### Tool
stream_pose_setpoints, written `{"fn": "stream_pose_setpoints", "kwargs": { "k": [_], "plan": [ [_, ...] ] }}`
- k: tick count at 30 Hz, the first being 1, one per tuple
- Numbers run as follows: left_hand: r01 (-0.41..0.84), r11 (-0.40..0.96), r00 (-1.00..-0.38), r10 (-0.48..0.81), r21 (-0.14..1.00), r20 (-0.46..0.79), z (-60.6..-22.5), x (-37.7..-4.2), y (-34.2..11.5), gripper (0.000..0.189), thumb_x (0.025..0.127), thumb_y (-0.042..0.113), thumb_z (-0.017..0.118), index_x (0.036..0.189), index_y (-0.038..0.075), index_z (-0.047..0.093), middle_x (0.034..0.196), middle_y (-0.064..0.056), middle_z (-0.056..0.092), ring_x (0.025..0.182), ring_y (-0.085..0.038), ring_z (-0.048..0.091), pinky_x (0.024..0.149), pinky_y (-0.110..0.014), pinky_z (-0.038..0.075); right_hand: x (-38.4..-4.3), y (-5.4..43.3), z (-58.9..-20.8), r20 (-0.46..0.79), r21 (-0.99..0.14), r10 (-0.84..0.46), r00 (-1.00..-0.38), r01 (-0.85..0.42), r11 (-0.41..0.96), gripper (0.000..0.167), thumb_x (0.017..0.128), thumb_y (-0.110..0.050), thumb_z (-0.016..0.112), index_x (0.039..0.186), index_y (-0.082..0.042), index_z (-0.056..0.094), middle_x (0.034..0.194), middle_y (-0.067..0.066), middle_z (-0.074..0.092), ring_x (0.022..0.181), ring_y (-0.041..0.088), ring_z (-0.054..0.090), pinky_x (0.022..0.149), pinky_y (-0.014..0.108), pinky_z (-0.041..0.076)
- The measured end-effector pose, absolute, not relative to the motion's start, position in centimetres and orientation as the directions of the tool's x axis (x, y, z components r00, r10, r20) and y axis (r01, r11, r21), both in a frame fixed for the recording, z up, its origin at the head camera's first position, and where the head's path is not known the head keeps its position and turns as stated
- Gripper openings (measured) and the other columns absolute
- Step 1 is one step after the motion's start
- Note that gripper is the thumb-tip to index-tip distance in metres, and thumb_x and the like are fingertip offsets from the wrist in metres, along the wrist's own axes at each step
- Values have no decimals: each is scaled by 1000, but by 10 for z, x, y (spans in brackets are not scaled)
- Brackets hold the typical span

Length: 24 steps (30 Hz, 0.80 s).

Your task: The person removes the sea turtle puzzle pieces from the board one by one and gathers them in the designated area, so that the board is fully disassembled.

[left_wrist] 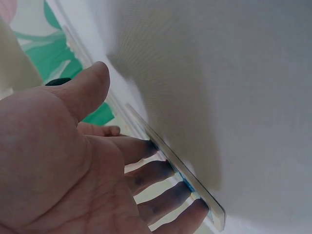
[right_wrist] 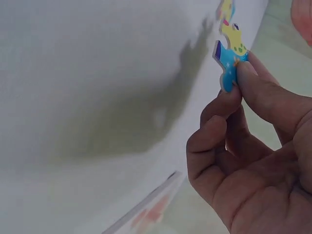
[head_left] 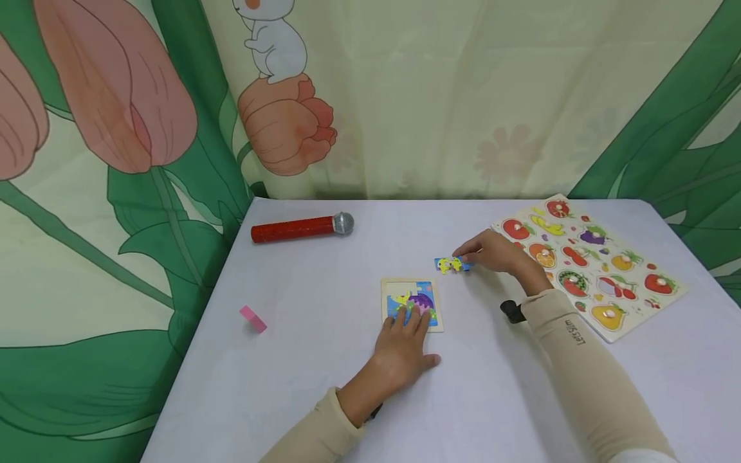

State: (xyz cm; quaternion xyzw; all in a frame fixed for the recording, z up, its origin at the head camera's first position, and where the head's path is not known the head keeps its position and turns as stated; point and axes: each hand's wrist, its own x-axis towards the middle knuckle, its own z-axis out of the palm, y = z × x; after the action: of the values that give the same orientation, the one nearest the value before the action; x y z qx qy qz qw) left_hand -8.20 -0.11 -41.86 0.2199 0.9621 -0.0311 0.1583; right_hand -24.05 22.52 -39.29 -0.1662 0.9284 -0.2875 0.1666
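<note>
My right hand point(head_left: 492, 251) pinches a blue and yellow jigsaw piece point(right_wrist: 235, 46) between thumb and fingertips, held up from the table in the right wrist view. Just past it lies another jigsaw piece point(head_left: 444, 265) with yellow and blue on it. My left hand point(head_left: 401, 354) rests its spread fingertips on the lower part of a small wooden puzzle tray point(head_left: 383, 302). Inside that tray, fitted pieces show a purple-shelled figure point(head_left: 422, 302) on blue, partly hidden by the fingers; the upper left shows bare wood. The left thumb points out to the side, off the tray.
A large fruit puzzle board point(head_left: 585, 257) lies at the right, partly under the right forearm in the head view. A red microphone point(head_left: 295, 229) lies at the back left, and a pink block point(head_left: 253, 318) at the left. A printed curtain point(head_left: 417, 96) hangs behind the table.
</note>
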Motion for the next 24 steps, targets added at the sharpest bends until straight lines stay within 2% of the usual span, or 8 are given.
{"fn": "stream_pose_setpoints", "kwargs": {
  "k": [6,13,18,21,24],
  "plan": [
    [432,902,-855,416,20,-311,-416,-80,-2,82,99,61,56,162,15,32,166,-5,31,152,-28,28,119,-42,30,-248,235,-401,-271,-581,-347,-898,-134,803,24,100,-4,64,121,-5,76,129,23,66,130,44,55,106,58,43],
    [435,901,-855,416,11,-309,-421,-81,-2,81,100,61,54,163,15,30,166,-5,30,152,-28,28,119,-42,30,-253,232,-412,-241,-598,-325,-914,-124,792,23,98,2,64,117,-1,76,125,25,67,127,45,57,106,57,44],
    [433,901,-849,417,25,-325,-415,-81,-1,81,100,60,55,163,15,30,166,-5,30,152,-28,28,120,-42,30,-253,231,-417,-221,-581,-283,-933,-107,807,22,98,1,65,116,-2,78,124,23,68,126,43,58,105,56,45],
    [423,905,-853,413,41,-319,-410,-80,0,82,99,59,58,162,14,32,165,-6,32,151,-28,29,119,-43,30,-253,229,-422,-207,-572,-265,-942,-103,814,22,98,0,65,117,-2,77,123,21,70,121,41,59,101,53,48],
    [410,911,-857,405,54,-319,-410,-80,1,82,98,58,61,162,14,33,165,-5,33,151,-28,29,119,-44,30,-251,225,-424,-174,-558,-264,-949,-126,820,22,99,-2,65,118,0,76,117,20,69,109,36,61,94,49,52]
  ]
}}
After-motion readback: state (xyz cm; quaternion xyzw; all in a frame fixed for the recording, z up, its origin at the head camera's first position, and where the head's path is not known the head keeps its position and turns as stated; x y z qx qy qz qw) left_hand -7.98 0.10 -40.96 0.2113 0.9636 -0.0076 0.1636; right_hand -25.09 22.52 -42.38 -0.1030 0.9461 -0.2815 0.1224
